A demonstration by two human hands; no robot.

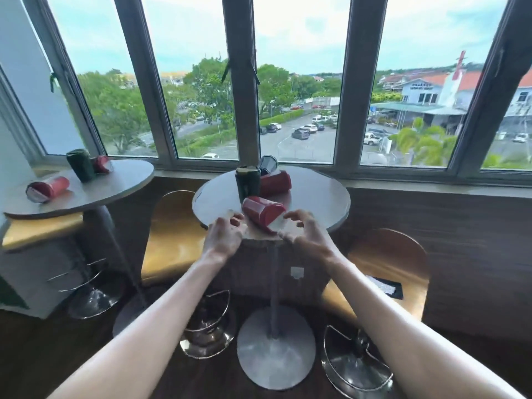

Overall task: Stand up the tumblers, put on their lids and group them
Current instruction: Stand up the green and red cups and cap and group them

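Note:
A red tumbler (262,212) lies on its side at the near edge of the small round table (316,197), its open mouth facing me. My left hand (224,234) hovers just left of it, fingers spread. My right hand (302,233) is at its mouth end on the right, fingers curled apart, holding nothing. Behind it a dark green tumbler (247,183) stands upright, a second red tumbler (275,182) lies on its side, and a dark tumbler (267,165) is tipped at the back. No separate lids can be made out.
A second round table (121,180) at the left carries an upright dark green tumbler (80,165) and two red tumblers (49,188) lying down. Wooden bar stools (172,234) flank the near table, one with a dark flat object on its seat (384,286). Windows run behind.

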